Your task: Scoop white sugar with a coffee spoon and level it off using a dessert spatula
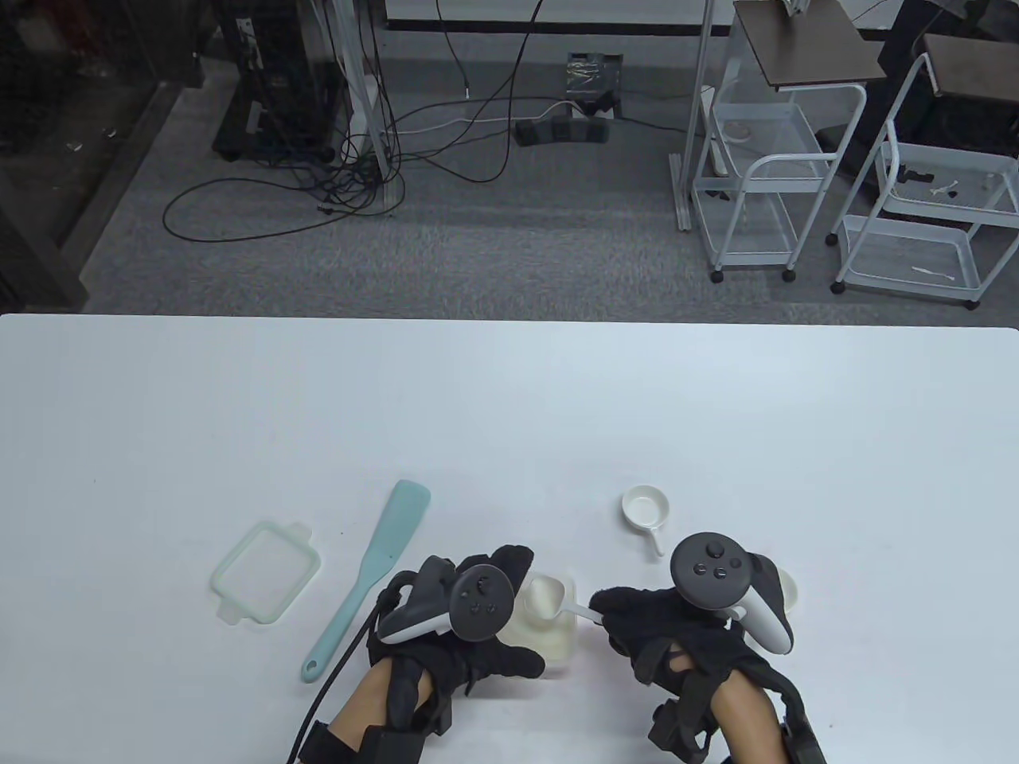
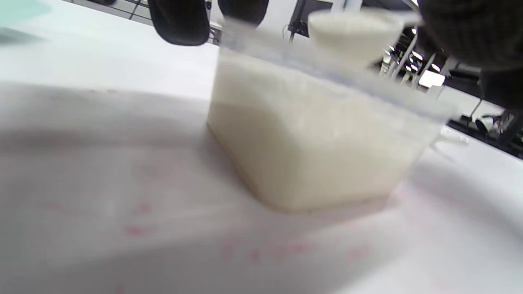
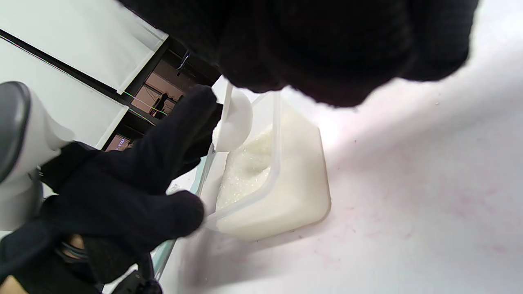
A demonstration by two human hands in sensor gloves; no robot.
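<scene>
A clear plastic container (image 1: 549, 633) full of white sugar (image 3: 249, 163) stands near the table's front edge; it also shows in the left wrist view (image 2: 318, 134). My left hand (image 1: 466, 613) grips the container's left side. My right hand (image 1: 677, 629) holds a white coffee spoon (image 1: 553, 597) by its handle, with the bowl just above the sugar; the spoon also shows in the left wrist view (image 2: 355, 34) and the right wrist view (image 3: 233, 122). The mint green dessert spatula (image 1: 370, 569) lies on the table left of my left hand.
The container's lid (image 1: 265, 571) lies left of the spatula. A small white dish with a handle (image 1: 645, 509) sits behind my right hand. Another white object (image 1: 786, 589) peeks out right of my right hand. Carts stand beyond the table.
</scene>
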